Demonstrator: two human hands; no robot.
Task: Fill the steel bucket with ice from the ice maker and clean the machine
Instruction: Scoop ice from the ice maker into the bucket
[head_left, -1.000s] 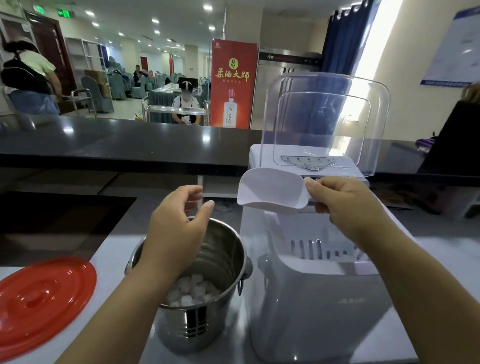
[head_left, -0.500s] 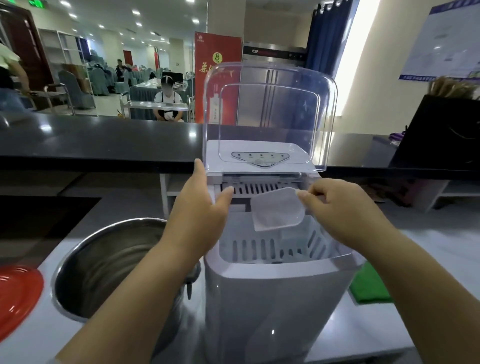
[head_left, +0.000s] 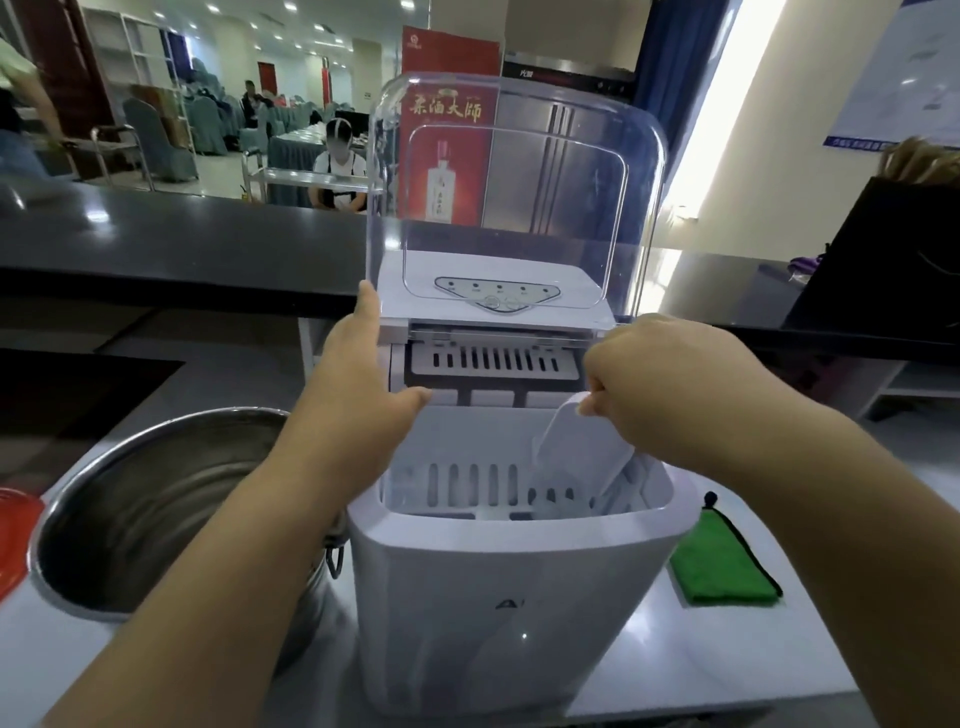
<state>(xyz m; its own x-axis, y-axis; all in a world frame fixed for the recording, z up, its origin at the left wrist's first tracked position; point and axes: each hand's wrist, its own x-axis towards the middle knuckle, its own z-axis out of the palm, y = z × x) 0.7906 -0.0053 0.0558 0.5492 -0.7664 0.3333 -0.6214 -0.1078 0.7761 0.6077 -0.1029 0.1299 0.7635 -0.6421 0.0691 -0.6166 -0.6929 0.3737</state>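
Steel bucket (head_left: 150, 514) stands left of my left hand (head_left: 358, 395), whose fingers (head_left: 370, 306) lie straight against the ice maker (head_left: 509, 587). Right hand (head_left: 670, 384) pinches the scoop (head_left: 576, 457), blade down inside the basket below those fingers. Advise scooping low, lifting level, tipping leftward over the bucket.

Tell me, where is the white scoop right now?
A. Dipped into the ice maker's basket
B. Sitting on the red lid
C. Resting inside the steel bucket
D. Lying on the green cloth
A: the right hand holds the white scoop angled down into the ice maker, in its slotted basket.
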